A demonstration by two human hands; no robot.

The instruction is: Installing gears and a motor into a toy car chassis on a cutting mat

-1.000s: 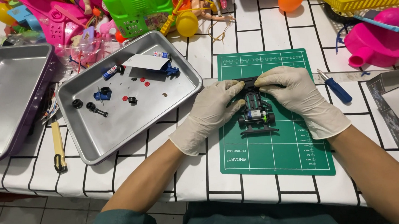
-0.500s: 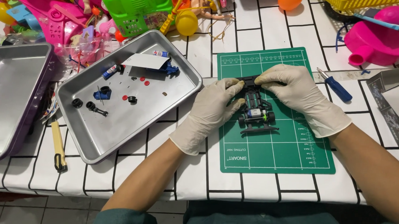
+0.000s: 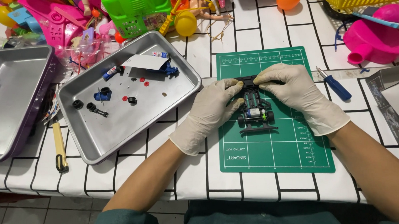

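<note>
**Gloved hands on toy car chassis, green mat**

Chassis (image 3: 254, 112): black, small, lying on the green cutting mat (image 3: 291, 153), long axis running away from the person. Two wheels fitted at the near end; a white and blue part sits between them with a yellow-green piece beside it.

Left hand (image 3: 213, 109): white glove, fingers curled together, fingertips pinching the far left end of the chassis.

Right hand (image 3: 297, 94): white glove, fingers pressed together and bent down over the far right end of the chassis, fingertips touching it. The two hands nearly meet at the far end.

Tray (image 3: 163, 113): metal, just left of the mat, holding loose black wheels (image 3: 91, 107), small red parts, blue pieces and a white card (image 3: 144, 62).

Second tray (image 3: 10, 102): further left, at the table edge.

Screwdriver (image 3: 333, 84): blue handle, lying just right of the mat, untouched.

Yellow tool (image 3: 59, 147): lying between the two trays.

Far side of table: pile of pink, green and yellow plastic toys.
</note>
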